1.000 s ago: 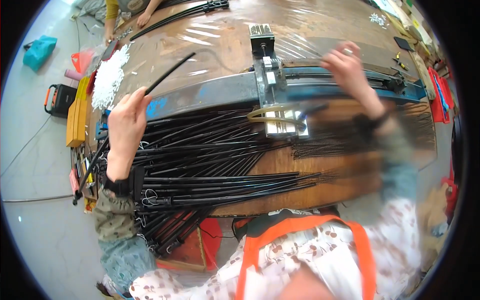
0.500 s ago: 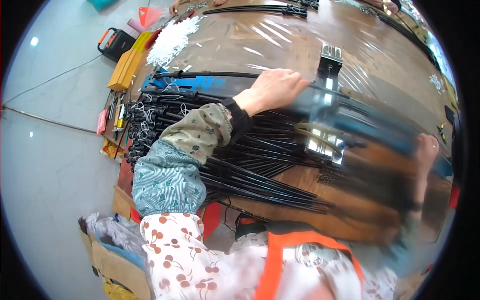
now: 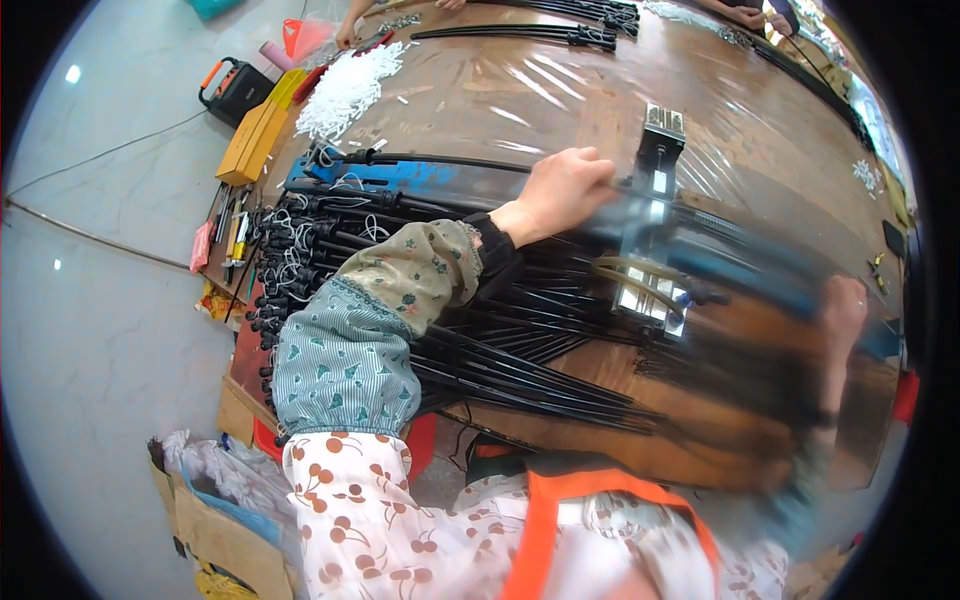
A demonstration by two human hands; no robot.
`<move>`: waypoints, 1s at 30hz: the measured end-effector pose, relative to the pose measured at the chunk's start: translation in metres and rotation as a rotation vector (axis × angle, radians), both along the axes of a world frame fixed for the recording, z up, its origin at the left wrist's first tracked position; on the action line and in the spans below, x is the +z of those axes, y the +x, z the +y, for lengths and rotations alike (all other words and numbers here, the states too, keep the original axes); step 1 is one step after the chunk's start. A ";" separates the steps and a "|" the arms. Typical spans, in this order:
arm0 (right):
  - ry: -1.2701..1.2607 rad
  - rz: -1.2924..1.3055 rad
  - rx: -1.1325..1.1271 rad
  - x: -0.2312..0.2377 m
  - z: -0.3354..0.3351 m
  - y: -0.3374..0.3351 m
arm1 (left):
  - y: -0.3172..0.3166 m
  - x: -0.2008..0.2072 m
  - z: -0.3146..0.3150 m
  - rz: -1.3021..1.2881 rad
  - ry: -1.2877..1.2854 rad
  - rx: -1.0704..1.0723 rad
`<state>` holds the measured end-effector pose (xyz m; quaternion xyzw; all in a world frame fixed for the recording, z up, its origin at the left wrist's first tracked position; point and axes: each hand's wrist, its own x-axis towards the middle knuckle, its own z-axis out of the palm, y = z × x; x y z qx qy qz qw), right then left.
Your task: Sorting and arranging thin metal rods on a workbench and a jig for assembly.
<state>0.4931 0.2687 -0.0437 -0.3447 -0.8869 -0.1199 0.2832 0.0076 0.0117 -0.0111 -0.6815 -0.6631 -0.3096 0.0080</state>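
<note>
So my left hand [image 3: 565,192] is curled closed on a black rod [image 3: 450,163], which runs along the blue rail [image 3: 415,177] with my fist just left of the metal fixture [image 3: 659,155]. My right hand [image 3: 843,308] is a blur near the rail's right end, so can't tell if it's gripping anything, tbh. More black rods [image 3: 545,375] lie piled on the near side.

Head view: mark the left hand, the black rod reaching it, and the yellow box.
Left hand [image 3: 562,190], head view: back of the hand.
Black rod [image 3: 450,162], head view: stretch left of the hand.
Yellow box [image 3: 250,145], head view: its long face.
</note>
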 end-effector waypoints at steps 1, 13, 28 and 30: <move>0.027 -0.008 -0.005 -0.001 -0.001 0.008 | -0.001 0.000 0.003 -0.007 0.002 -0.022; -0.041 0.090 0.262 0.009 -0.143 -0.079 | 0.010 0.008 0.015 0.202 -0.284 0.033; -0.486 0.257 0.632 0.001 -0.154 -0.149 | 0.008 0.005 0.013 0.181 -0.174 0.021; -0.747 0.255 0.453 0.004 -0.161 -0.145 | 0.007 -0.003 0.012 0.259 -0.121 -0.002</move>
